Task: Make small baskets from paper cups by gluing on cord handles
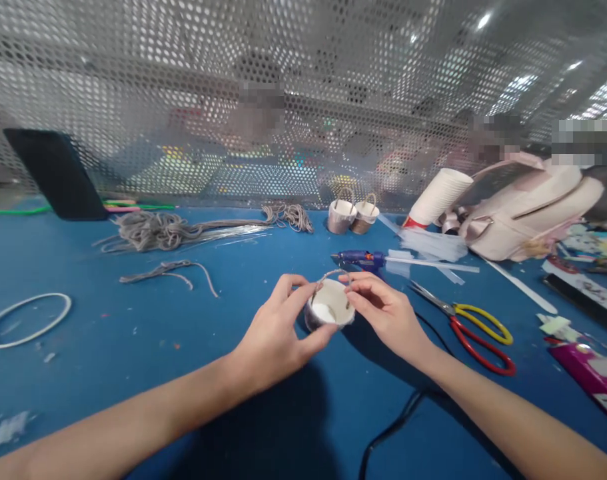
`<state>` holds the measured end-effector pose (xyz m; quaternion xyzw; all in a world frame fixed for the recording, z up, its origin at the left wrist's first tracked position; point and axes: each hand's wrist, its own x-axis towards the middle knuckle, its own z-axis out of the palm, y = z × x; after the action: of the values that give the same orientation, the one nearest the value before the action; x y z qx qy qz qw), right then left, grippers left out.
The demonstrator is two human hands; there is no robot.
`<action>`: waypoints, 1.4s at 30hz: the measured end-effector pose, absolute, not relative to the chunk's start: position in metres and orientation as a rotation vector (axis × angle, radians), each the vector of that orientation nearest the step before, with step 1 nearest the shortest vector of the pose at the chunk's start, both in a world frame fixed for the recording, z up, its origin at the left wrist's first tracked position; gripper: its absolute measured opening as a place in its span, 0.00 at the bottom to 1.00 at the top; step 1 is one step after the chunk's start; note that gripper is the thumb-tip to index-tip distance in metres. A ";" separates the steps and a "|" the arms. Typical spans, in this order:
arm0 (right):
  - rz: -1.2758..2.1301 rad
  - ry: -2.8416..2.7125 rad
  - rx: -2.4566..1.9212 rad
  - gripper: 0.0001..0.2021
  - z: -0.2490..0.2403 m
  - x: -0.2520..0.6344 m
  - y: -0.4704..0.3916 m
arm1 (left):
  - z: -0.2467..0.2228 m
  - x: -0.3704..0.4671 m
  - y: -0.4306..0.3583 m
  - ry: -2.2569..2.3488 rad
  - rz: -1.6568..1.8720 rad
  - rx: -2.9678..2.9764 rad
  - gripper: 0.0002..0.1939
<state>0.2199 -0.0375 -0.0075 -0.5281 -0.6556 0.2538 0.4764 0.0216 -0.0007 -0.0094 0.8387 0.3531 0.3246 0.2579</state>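
A small paper cup (328,308) with a thin grey cord handle (333,272) arching over its mouth is in front of me. My left hand (288,323) grips the cup from the left, thumb at the near side and fingers by the rim. At the right rim, my right hand (380,307) pinches where the cord's end meets the cup. Just beyond the hands lies a blue glue gun (358,257) with a white glue stick in it. Scissors (456,311) with one yellow and one red handle rest beside my right hand.
Two similar cups with handles (342,219) stand at the back by a perforated metal screen (183,80). Grey cord (148,230) lies in bundles at back left, near a dark phone (56,173). A leaning stack of paper cups (440,195) and a pale bag (528,207) are at right. A black cable (390,427) crosses the front.
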 end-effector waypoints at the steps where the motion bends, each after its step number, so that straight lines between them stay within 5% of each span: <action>1: 0.617 -1.596 -1.297 0.05 -0.006 0.221 -0.038 | -0.012 0.021 -0.002 0.947 0.869 2.308 0.25; 4: 0.613 -1.595 -1.309 0.05 -0.004 0.225 -0.040 | -0.021 0.022 -0.005 0.902 0.930 2.395 0.30; 14: 0.514 -1.627 -1.299 0.05 -0.005 0.223 -0.045 | -0.024 0.030 -0.008 0.783 1.025 2.334 0.22; 42: -0.027 -1.953 -1.189 0.06 -0.004 0.225 -0.044 | -0.025 0.032 -0.009 0.831 1.055 2.407 0.26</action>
<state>0.2253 -0.0443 -0.0042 -0.4730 -0.7773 -0.0106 0.4147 0.0325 -0.0089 -0.0253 0.8570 0.2959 0.3759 0.1915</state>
